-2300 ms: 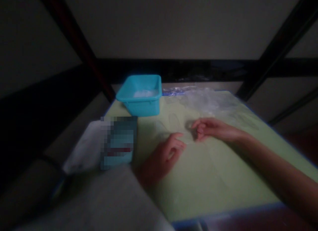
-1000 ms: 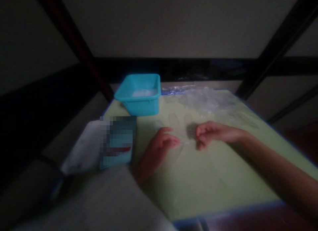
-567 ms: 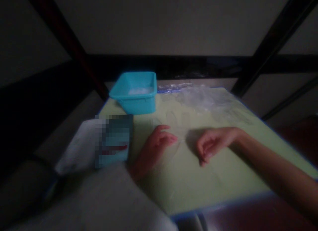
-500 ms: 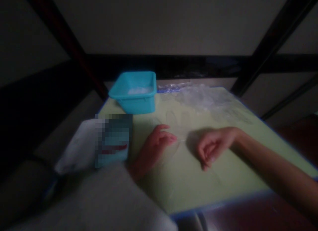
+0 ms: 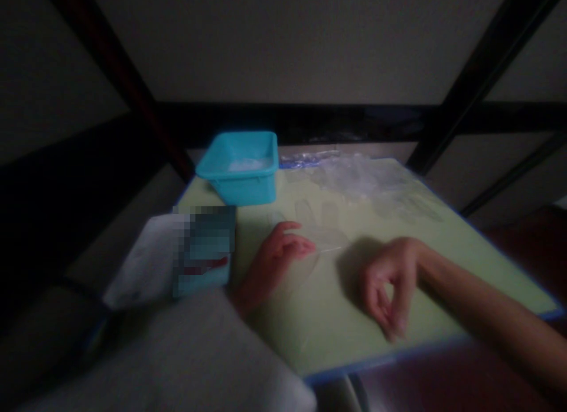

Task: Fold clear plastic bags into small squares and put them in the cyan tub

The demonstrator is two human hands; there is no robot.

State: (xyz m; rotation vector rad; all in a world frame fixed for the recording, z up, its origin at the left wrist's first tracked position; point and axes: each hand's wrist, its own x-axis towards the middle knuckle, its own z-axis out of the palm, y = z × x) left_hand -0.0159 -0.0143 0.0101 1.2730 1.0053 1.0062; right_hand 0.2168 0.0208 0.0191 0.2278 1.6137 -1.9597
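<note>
Spread flat on the table is a thin see-through sheet shaped like a disposable plastic glove (image 5: 330, 214), its finger outlines faintly visible. My left hand (image 5: 283, 246) rests over it with fingers bent and tips together at its middle, apparently pinching the film. To the right, my right hand (image 5: 390, 285) hangs just above the tabletop, wrist bent, thumb and fingertips meeting in a pinch that points toward the near edge. Whatever it may hold is too small or too clear to make out.
A turquoise plastic basin (image 5: 248, 187) with whitish clear material inside stands at the back left. Crumpled clear plastic (image 5: 358, 178) lies along the back. Left of my hand sit a blurred-out teal box (image 5: 208, 246) and a white sheet (image 5: 144, 258). The yellow-green table (image 5: 336, 335) has blue edging.
My right hand has moved right and nearer to me, its thumb and fingers now forming a clearer ring. My left hand has stayed in place over the plastic glove.
</note>
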